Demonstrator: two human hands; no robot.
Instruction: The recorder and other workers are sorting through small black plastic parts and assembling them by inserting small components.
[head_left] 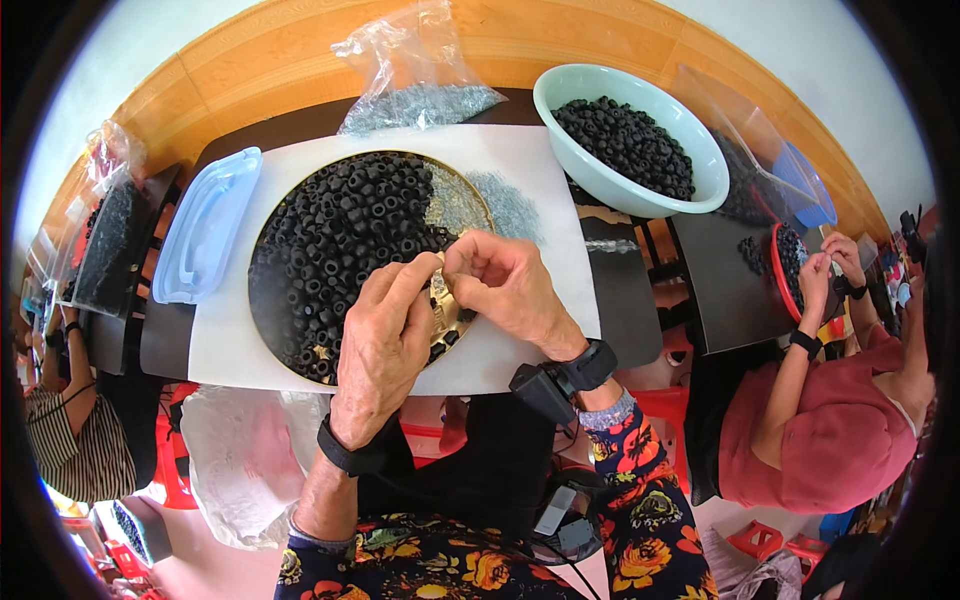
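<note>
Both my hands meet over the right side of a round gold-rimmed tray (452, 328), with fingertips close together. Thumb and fingers of my left hand (383, 340) are curled into a pinch. My right hand (512, 290) pinches too, its fingertips just beside the left ones. Whatever lies between them is too small and covered to make out. Black ring-like pieces with holes (340, 225) fill most of the tray. Small silvery-clear bits (455, 200) lie at its upper right, and a pile of similar bits (508, 205) spreads on the white board (225, 340) beside it.
A pale green basin (545, 105) of black pieces stands at the back right. Behind the tray slumps a clear bag (415, 95) of small bits. A blue plastic lid (207, 225) lies left. Co-workers sit at both sides; the right one handles pieces over a red-rimmed bowl (782, 275).
</note>
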